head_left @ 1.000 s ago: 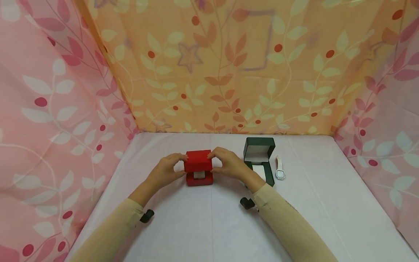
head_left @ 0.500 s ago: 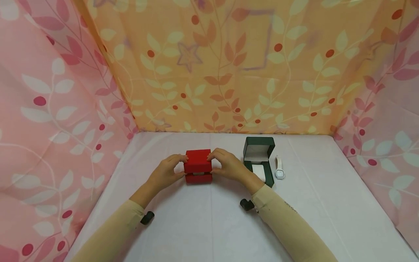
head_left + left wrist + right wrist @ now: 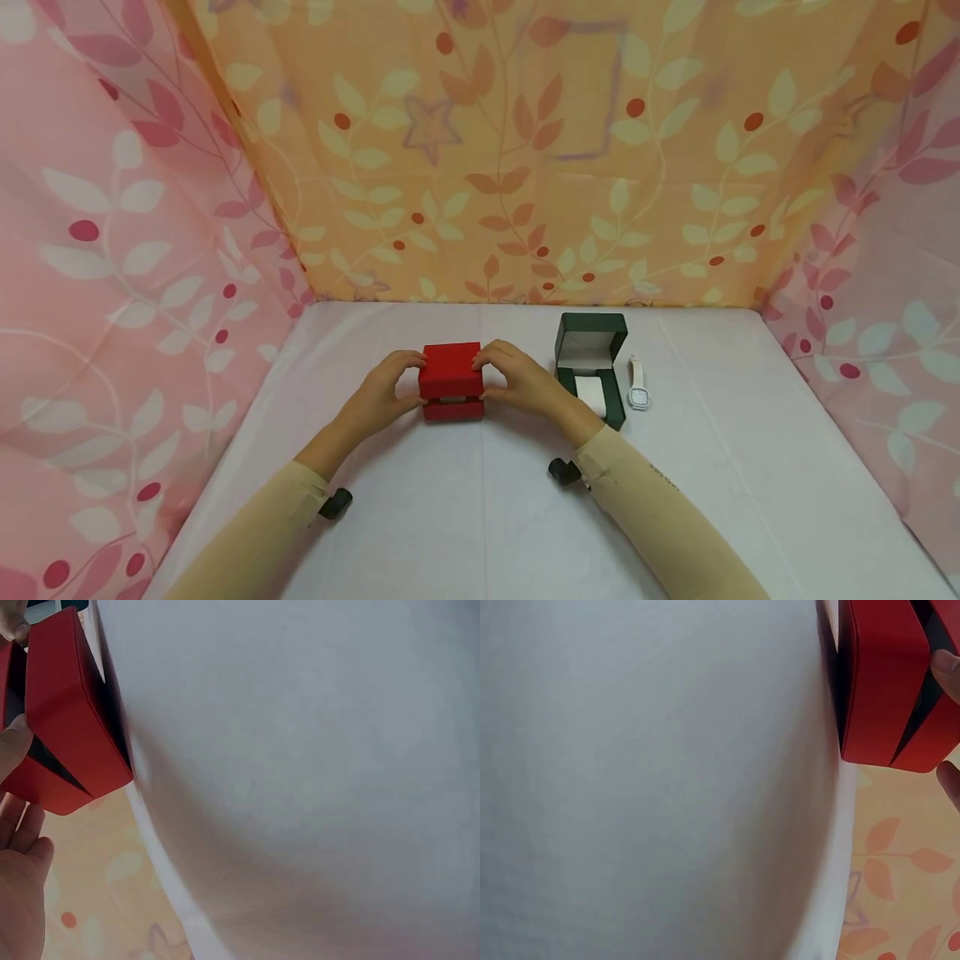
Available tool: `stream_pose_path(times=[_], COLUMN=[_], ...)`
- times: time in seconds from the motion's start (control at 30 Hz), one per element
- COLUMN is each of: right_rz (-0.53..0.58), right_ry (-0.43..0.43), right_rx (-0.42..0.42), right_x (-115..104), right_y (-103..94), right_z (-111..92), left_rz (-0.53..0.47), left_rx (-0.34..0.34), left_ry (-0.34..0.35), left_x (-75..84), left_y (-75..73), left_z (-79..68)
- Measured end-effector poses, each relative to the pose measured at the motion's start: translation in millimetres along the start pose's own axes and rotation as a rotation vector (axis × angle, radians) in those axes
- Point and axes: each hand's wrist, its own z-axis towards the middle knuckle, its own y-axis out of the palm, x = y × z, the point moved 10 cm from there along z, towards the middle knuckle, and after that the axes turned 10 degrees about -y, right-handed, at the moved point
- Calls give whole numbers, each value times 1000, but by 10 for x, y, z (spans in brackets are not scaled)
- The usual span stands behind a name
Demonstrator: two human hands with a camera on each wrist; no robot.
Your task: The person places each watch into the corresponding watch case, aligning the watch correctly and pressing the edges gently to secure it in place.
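Observation:
A red watch box (image 3: 452, 371) rests on the white tabletop, its lid lowered almost onto the base with a narrow gap at the front. My left hand (image 3: 378, 392) holds the lid's left side, fingers on top and thumb low by the gap. On the opposite side, my right hand (image 3: 521, 379) holds the lid the same way. In the left wrist view, the left thumb (image 3: 15, 746) lies at the gap of the box (image 3: 79, 712). The right thumb (image 3: 946, 669) sits at the wedge-shaped gap in the right wrist view. The inside of the box is mostly hidden.
To the right, a dark green watch box (image 3: 592, 325) stands open with a white cushion (image 3: 590, 394) inside. Beside it lies a wristwatch (image 3: 638, 393) with a pale strap. Patterned cloth walls (image 3: 480, 167) enclose the table (image 3: 465, 517) at back and sides.
Both hands have tipped the red watch box's lid down toward its base, narrowing the front opening. In the last half second the hands and lid have hardly moved.

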Motion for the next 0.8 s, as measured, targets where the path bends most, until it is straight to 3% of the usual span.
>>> stream_pose_path(times=[0.23, 0.47, 0.8], right_rz=[12, 25, 45], right_ry=[15, 176, 410], right_rx=[25, -13, -82], right_x=[5, 149, 273], right_y=[3, 85, 178], right_z=[-14, -91, -156], left_rz=[-37, -97, -207], left_rx=[-14, -90, -98], left_ry=[-83, -217, -262], left_x=[-86, -195, -239], left_y=[7, 73, 104], left_z=[8, -42, -72])
